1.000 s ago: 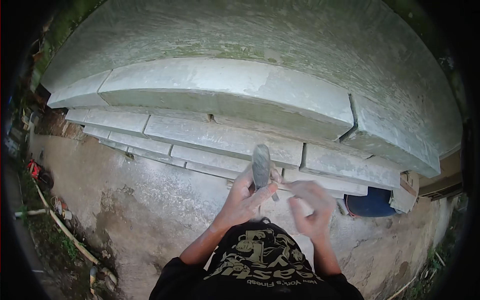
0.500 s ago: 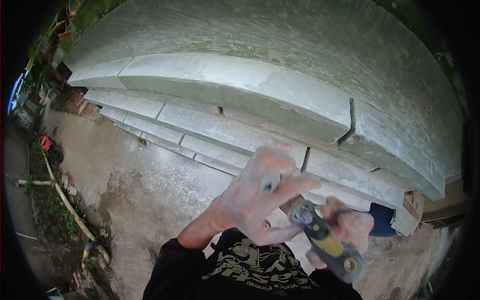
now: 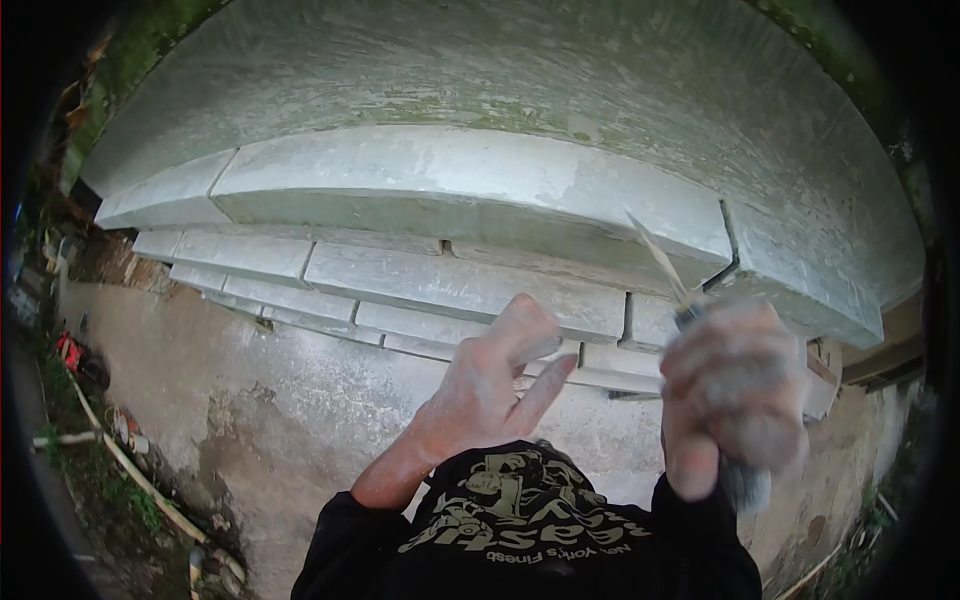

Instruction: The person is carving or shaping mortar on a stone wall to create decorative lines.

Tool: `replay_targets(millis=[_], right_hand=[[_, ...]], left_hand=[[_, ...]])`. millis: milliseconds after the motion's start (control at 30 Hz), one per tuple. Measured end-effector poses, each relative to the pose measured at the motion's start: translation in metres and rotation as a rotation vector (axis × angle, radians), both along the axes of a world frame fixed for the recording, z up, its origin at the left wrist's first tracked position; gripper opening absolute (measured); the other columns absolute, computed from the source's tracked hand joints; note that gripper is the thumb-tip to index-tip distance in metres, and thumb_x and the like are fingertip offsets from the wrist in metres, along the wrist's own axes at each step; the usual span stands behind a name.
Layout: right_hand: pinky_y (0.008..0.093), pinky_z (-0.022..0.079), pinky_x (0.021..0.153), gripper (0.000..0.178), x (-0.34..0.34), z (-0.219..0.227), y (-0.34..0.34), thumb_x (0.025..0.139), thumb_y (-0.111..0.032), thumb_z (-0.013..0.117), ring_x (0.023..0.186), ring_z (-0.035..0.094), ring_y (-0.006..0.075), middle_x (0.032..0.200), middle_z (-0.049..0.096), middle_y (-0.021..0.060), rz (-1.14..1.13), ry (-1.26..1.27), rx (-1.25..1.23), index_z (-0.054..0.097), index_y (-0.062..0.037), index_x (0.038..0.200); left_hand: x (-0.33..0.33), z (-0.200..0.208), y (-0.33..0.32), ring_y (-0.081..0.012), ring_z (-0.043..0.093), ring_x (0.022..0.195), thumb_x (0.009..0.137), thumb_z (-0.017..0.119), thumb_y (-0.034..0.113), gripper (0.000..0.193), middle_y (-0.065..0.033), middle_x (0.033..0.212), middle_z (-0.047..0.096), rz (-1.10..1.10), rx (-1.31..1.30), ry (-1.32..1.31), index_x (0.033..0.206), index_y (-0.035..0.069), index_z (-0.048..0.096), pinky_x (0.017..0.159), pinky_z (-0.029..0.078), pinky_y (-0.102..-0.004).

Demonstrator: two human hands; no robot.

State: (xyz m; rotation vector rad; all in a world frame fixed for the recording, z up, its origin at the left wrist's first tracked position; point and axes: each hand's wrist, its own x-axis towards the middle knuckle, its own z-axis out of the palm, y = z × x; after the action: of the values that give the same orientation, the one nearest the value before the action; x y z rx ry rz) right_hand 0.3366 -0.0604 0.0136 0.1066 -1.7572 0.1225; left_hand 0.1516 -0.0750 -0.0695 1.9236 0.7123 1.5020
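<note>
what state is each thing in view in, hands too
right hand, closed around the bladed tool, slightly blurred
bladed tool, blade bare, tip toward the picture's upper left
left hand, dusty, fingers curled; can't tell if it holds anything small
slabs, stepped, dark gaps at some joints
ground, blotched and stained

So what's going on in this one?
A person stands over paved ground before a tier of pale slabs. Their right hand is closed around the dark handle of a tool, its thin, pointed blade angled up and to the left, with the handle's end showing below the fist. The left hand is raised apart from the tool, fingers curled and thumb out; whether it holds anything is unclear. The right hand is somewhat blurred.
</note>
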Motion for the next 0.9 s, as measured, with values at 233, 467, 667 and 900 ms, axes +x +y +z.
replay_targets(millis=[233,467,667,900], right_hand=[[0.0303,0.047,0.043,0.029,-0.018,0.000,0.023,0.089,-0.023,0.073,0.046,0.058,0.0170,0.059,0.051,-0.0003,-0.131,-0.297,-0.021,0.054,-0.0039,0.080],[0.0320,0.051,0.046,0.039,-0.031,-0.016,0.026,0.084,-0.032,0.081,0.048,0.060,0.0175,0.061,0.055,0.0027,-0.095,-0.307,-0.079,0.056,-0.0023,0.077],[0.0310,0.048,0.046,0.030,-0.043,-0.038,0.028,0.076,-0.013,0.083,0.047,0.055,0.0196,0.055,0.050,0.0034,-0.192,-0.047,-0.089,0.056,-0.0012,0.066],[0.0302,0.045,0.043,0.026,-0.046,-0.038,0.038,0.078,-0.004,0.076,0.044,0.053,0.0187,0.054,0.052,0.0068,-0.091,0.059,-0.045,0.055,-0.0012,0.064]], left_hand=[[-0.015,0.004,0.051,-0.0166,0.070,0.086,0.083,0.075,-0.006,0.041,-0.0116,0.103,0.071,0.338,0.324,0.114,0.123,0.002,0.069,0.068,0.055,-0.0253],[0.012,0.002,0.073,-0.0267,0.073,0.107,0.073,0.081,0.002,0.049,-0.0144,0.120,0.071,0.099,0.341,0.090,0.121,0.003,0.071,0.084,0.063,-0.0336],[0.006,0.001,0.078,-0.0250,0.076,0.098,0.078,0.077,0.004,0.034,-0.0127,0.109,0.076,0.180,0.454,0.172,0.111,0.004,0.076,0.076,0.064,-0.0309],[0.005,0.004,0.094,-0.0186,0.076,0.092,0.080,0.075,0.007,0.037,-0.0112,0.114,0.075,0.161,0.560,0.136,0.116,0.005,0.073,0.071,0.063,-0.0278]])
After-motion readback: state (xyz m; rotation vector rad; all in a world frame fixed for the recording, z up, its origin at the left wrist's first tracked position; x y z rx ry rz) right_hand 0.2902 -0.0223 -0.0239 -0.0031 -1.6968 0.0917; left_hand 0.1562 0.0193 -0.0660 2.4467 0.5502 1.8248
